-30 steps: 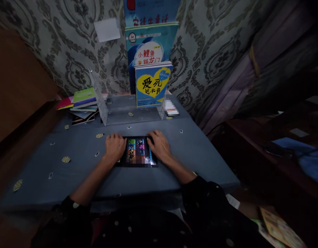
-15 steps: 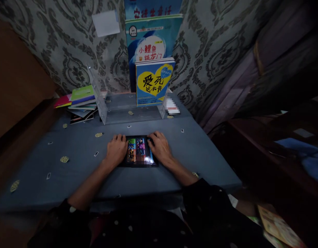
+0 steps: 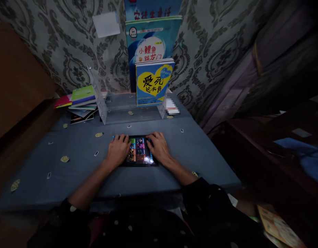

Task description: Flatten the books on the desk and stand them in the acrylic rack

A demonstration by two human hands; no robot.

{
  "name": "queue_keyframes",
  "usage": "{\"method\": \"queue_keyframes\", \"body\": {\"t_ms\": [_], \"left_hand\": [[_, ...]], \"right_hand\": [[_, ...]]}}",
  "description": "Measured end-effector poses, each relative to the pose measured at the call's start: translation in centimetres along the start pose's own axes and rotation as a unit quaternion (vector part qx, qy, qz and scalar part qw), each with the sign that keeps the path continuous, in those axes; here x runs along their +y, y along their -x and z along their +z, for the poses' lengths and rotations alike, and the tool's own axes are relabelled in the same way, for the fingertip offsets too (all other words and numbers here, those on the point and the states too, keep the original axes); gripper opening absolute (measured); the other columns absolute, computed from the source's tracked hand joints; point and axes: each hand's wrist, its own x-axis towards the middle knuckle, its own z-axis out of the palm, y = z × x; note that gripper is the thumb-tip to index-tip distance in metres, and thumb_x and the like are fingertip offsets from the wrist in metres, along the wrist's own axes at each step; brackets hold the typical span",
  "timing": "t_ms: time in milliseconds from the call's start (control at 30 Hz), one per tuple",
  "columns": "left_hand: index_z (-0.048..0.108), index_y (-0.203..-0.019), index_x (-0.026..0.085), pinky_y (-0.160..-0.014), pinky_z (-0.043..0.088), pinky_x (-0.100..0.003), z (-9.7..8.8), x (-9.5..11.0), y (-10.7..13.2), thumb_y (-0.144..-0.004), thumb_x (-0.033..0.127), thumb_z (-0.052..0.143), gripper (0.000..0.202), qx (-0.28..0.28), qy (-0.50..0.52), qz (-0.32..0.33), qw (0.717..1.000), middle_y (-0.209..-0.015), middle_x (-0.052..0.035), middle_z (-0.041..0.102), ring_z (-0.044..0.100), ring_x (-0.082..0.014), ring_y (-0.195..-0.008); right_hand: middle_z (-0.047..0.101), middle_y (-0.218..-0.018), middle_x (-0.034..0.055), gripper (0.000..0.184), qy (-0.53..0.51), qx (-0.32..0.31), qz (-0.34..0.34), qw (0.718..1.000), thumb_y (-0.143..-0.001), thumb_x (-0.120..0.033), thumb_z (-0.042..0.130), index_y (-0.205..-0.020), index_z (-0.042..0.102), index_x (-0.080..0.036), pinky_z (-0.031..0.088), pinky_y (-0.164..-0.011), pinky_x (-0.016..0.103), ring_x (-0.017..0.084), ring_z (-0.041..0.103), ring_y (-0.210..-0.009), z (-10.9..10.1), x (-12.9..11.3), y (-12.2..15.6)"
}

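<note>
A dark tablet-like device (image 3: 140, 151) lies on the blue tablecloth in front of me, its lit screen showing rows of colourful picture tiles and a bright reflection near the lower right. My left hand (image 3: 118, 148) is closed over its left end, the thumb reaching over the screen's edge. Beyond these fingers a small bright-blue spot shows; what it belongs to I cannot make out. Around the right end curls my right hand (image 3: 158, 147), its thumb side at the screen. Both palms and the device's ends are hidden under the hands.
Behind the device stands a clear acrylic rack (image 3: 102, 106) with a blue-and-yellow book (image 3: 154, 84). Taller picture books (image 3: 155, 36) lean against the patterned wall. A stack of books (image 3: 83, 96) sits at the back left. The table's right edge (image 3: 215, 148) drops toward a dark red surface.
My left hand has shifted slightly right, its thumb further over the screen, and the blue spot beside it has come into view. The right hand has moved a little to the left.
</note>
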Motion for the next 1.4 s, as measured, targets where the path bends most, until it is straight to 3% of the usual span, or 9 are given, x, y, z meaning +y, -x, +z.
{"method": "queue_keyframes", "body": {"t_ms": [400,700,967,1400], "left_hand": [[0.059,-0.135,0.018,-0.097,0.047,-0.043,0.4,0.3,-0.3,-0.104,0.032,0.043,0.037,0.019,0.032,0.036,0.999,-0.128,-0.0116,0.064,0.055,-0.0289,-0.113],[0.060,-0.132,0.017,-0.094,0.047,-0.043,0.3,0.7,-0.6,-0.104,0.030,0.042,0.036,0.018,0.035,0.033,0.999,-0.123,-0.0133,0.065,0.057,-0.0292,-0.111],[0.057,-0.137,0.015,-0.091,0.047,-0.043,0.7,0.9,-0.7,-0.105,0.033,0.040,0.041,0.021,0.024,0.069,0.997,-0.127,-0.0130,0.064,0.056,-0.0297,-0.111],[0.058,-0.135,0.015,-0.095,0.048,-0.040,1.0,1.6,-1.1,-0.104,0.029,0.045,0.036,0.037,0.053,0.100,0.993,-0.133,-0.0099,0.064,0.056,-0.0263,-0.117]], "right_hand": [[0.065,-0.111,0.0149,0.029,-0.004,-0.006,-0.015,1.000,-0.094,-0.022,0.052,-0.115,0.073,-0.018,0.047,-0.096,0.051,0.031,0.052,-0.102,0.0,-0.3,0.1],[0.065,-0.114,0.0136,0.030,-0.011,-0.004,-0.023,1.000,-0.094,-0.023,0.055,-0.117,0.073,-0.020,0.049,-0.096,0.051,0.031,0.053,-0.106,0.2,-0.4,0.1],[0.065,-0.122,0.0136,0.030,-0.030,-0.018,-0.048,0.998,-0.092,-0.023,0.057,-0.118,0.073,-0.022,0.046,-0.100,0.056,0.032,0.053,-0.111,0.6,-0.6,0.2],[0.066,-0.121,0.0121,0.032,-0.068,-0.016,-0.045,0.997,-0.092,-0.017,0.054,-0.118,0.072,-0.021,0.048,-0.102,0.046,0.026,0.060,-0.114,0.5,-1.1,0.1]]}}
